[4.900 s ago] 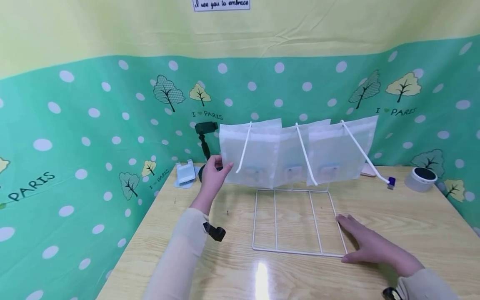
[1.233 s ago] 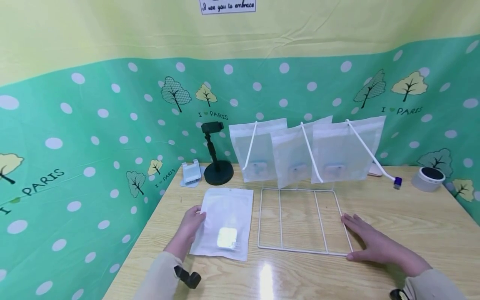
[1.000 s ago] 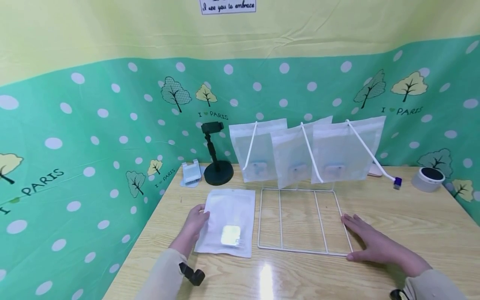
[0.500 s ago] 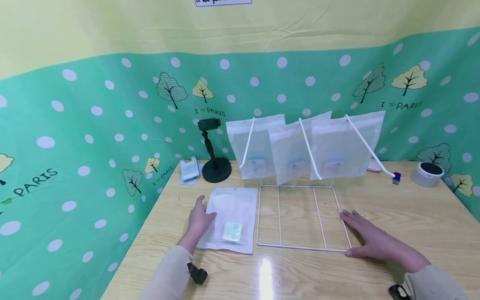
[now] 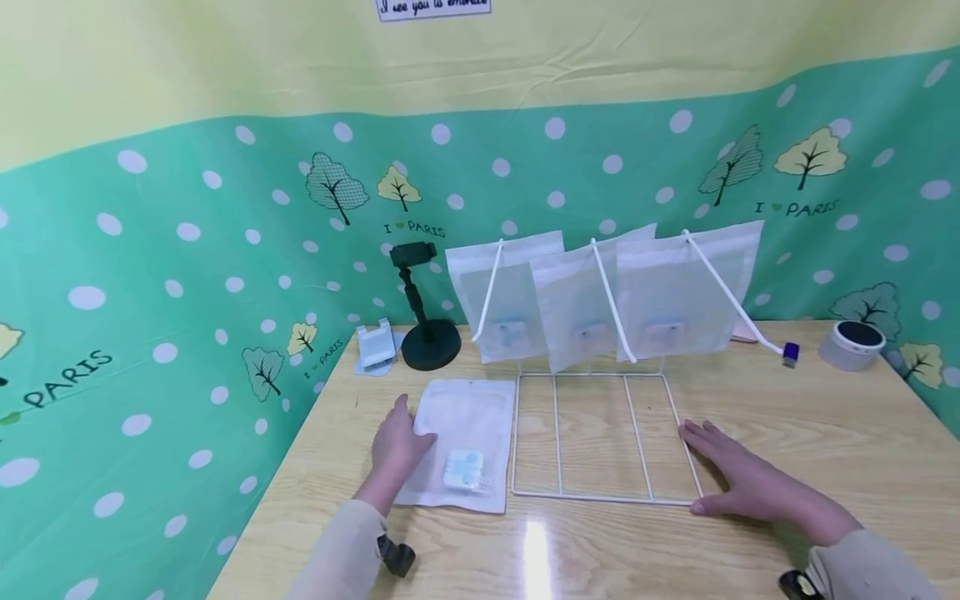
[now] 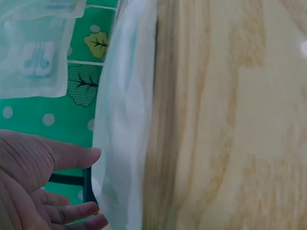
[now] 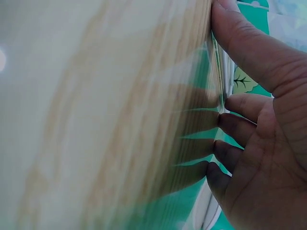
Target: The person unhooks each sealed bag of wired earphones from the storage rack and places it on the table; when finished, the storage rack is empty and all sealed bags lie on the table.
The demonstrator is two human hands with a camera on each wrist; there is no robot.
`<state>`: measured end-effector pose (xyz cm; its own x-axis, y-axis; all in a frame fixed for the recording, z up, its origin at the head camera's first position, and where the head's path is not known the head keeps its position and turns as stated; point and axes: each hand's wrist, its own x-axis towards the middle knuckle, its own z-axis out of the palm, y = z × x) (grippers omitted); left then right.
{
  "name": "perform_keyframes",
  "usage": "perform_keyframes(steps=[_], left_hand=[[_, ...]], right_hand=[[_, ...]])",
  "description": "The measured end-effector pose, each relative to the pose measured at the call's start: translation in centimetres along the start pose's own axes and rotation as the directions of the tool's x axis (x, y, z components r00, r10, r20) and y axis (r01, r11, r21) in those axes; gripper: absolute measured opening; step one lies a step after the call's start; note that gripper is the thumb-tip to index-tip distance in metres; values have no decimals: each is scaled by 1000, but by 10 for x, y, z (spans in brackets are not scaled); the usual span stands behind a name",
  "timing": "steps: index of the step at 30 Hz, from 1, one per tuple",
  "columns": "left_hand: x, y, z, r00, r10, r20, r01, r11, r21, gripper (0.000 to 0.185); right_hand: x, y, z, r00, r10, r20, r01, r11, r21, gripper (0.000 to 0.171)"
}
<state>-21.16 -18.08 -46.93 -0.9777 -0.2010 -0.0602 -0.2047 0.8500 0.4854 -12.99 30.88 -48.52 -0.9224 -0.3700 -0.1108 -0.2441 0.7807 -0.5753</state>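
A white zip pouch (image 5: pixel 465 442) with a small pale blue item inside lies flat on the wooden table (image 5: pixel 787 433), just left of a white wire rack's base (image 5: pixel 600 437). My left hand (image 5: pixel 397 442) rests with straight fingers on the pouch's left edge; in the left wrist view the fingertips (image 6: pixel 91 153) touch the pouch (image 6: pixel 122 143). My right hand (image 5: pixel 731 475) lies flat on the table against the rack base's right front corner, its fingers (image 7: pixel 240 43) straight beside the wire. Three more pouches (image 5: pixel 600 292) hang from the rack's slanted hooks.
A black phone stand (image 5: pixel 423 333) and a small white holder (image 5: pixel 373 346) stand at the back left. A tape roll (image 5: pixel 855 343) sits at the back right. The right hook's blue-capped tip (image 5: pixel 787 354) juts out over the table. Green dotted walls enclose the table.
My left hand left the hanging pouches, and one pouch now lies on the table. Over the last second that pouch slid right toward the rack. The right hand stayed put.
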Motion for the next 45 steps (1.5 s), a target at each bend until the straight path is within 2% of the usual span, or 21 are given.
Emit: perform_keyframes(steps=[6,11,16,21,25,28,32,35,40,45], left_hand=[[-2,11,-12,998,51,-22,-53,996,-72,71],[0,24,-23,992,126,-19,-128,969,-213,59],[5,40,-32,984,178,-18,-172,913,-370,50],[14,54,-32,981,191,12,-159,846,-510,46],[23,62,-28,979,200,26,-148,797,-585,47],[30,68,-26,976,213,37,-139,749,-647,49],[39,77,-24,970,240,48,-129,667,-734,55],[45,83,-23,967,252,37,-133,624,-770,55],[53,91,-21,965,264,6,-159,601,-783,56],[60,96,-20,962,273,8,-160,587,-794,58]], right_hand=[[1,-4,-2,1000,25,18,-24,1000,-19,113],[0,-4,-3,1000,26,10,-25,999,-27,112],[-1,-4,-4,1000,18,-1,-18,1000,-25,111],[-3,-3,-3,1000,9,-6,-9,1000,-11,109],[-3,-1,-1,1000,6,2,-6,1000,6,108],[-3,-1,1,1000,19,19,-19,1000,16,108],[-2,-2,1,999,36,32,-36,999,10,109],[-2,-2,1,999,35,30,-35,999,5,109],[-1,-5,0,998,47,36,-48,999,12,109],[-1,-8,1,1000,13,22,-13,1000,11,109]])
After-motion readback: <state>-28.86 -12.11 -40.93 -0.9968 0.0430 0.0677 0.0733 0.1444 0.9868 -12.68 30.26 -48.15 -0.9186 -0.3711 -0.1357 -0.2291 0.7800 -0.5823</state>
